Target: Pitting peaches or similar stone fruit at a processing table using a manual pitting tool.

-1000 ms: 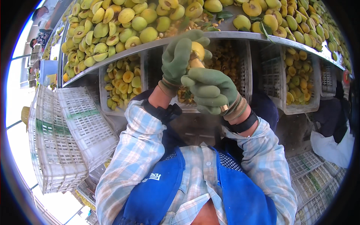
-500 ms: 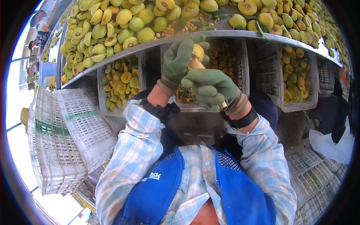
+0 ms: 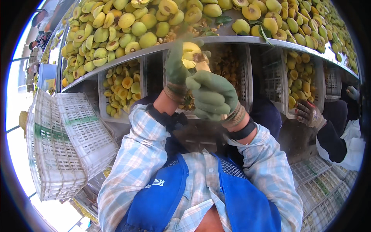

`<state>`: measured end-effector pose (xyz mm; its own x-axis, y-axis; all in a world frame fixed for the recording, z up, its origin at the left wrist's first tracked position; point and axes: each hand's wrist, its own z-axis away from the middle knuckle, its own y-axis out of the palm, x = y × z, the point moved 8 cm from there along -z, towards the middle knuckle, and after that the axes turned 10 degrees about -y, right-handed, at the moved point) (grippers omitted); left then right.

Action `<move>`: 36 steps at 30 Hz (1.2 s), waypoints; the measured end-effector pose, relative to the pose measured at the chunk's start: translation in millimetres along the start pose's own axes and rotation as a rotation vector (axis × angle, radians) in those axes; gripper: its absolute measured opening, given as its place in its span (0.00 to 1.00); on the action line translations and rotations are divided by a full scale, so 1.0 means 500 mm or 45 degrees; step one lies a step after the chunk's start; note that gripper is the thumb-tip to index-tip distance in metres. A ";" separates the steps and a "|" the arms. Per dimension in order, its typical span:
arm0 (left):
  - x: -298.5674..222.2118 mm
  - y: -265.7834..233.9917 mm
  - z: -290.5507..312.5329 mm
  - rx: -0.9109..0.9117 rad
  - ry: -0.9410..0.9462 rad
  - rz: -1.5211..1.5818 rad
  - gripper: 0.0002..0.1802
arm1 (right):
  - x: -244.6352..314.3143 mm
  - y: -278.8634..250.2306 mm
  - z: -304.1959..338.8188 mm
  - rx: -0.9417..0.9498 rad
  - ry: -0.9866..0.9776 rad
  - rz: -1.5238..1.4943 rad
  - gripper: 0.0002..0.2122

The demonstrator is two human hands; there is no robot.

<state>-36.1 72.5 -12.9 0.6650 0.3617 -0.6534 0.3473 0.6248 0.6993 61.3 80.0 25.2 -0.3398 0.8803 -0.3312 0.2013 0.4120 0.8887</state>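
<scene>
My left hand, in a green glove, is closed around a yellow apricot just in front of the metal table's edge. The flesh facing me looks cut, with a pale face showing. My right hand, gloved alike, is wrapped around the wooden handle of a pitting tool. Its dark working end touches the apricot's right side; its exact shape is blurred. The handle's butt pokes out below my right fist. Both hands are above a crate of pits and scraps, partly hidden by them.
Heaped apricots, many halved, cover the metal table. Crates of halves stand below, left and right. Stacked white crates rise at my left. At right, a co-worker's gloved hand touches a crate's front.
The apricot now shows a larger pale cut face, and the tool has shifted slightly against it. My right hand has dropped a little. A co-worker's gloved hand has appeared by the right crate.
</scene>
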 end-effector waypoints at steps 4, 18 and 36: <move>-0.020 -0.031 -0.011 -0.126 0.102 -0.299 0.28 | 0.049 -0.048 0.016 -0.786 -0.062 1.057 0.15; -0.268 -0.398 0.217 -0.573 0.300 -0.745 0.21 | 0.048 -0.102 0.001 -0.985 -0.056 1.422 0.18; -0.289 -0.921 0.460 -2.096 -0.188 -1.717 0.27 | 0.032 -0.190 0.001 -1.221 0.103 1.686 0.15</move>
<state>-139.9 -426.6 -173.8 0.6287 -0.7036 -0.3313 -0.1599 0.3000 -0.9404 37.3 55.2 -65.0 -0.4551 0.4535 0.7663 -0.2263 -0.8912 0.3930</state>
